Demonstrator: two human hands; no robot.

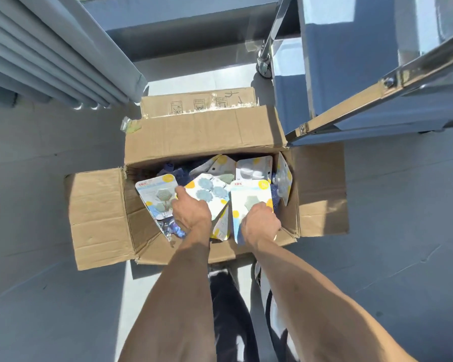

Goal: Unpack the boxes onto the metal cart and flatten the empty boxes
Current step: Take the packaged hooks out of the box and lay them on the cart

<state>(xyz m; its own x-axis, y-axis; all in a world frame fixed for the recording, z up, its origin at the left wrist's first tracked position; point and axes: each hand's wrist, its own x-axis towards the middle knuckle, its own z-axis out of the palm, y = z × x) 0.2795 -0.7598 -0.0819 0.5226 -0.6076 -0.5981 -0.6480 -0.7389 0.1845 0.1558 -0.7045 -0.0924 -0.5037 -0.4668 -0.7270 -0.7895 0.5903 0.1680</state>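
Head view: open cardboard box point(152, 226) sits on the grey floor point(392, 231) directly below the camera, all four flaps folded outward; far flap point(204, 131) stands up toward a second, flattened piece of cardboard point(199, 101) lying just behind it. Box interior holds a loose pile of carded blister packs with white, yellow and blue printing. Left hand point(191, 212) is inside the box, fingers curled around a fan of packs: one pack with a grey hexagon item point(157, 197) to its left, one with four blue flower-shaped pieces point(207, 189) beside the thumb. Right hand point(260, 223) is also inside the box, fingers curled over the lower edge of a white card pack point(249, 197) at the right of the pile, thumb side against its face. Further packs point(254, 168) lie against the far and right walls. Metal cart point(351, 105) stands just right of and behind the box, its chrome frame rail crossing over the box's right far corner; one caster point(264, 65) visible. Curtain folds point(50, 48) hang upper left. Dark trouser legs visible between the forearms.
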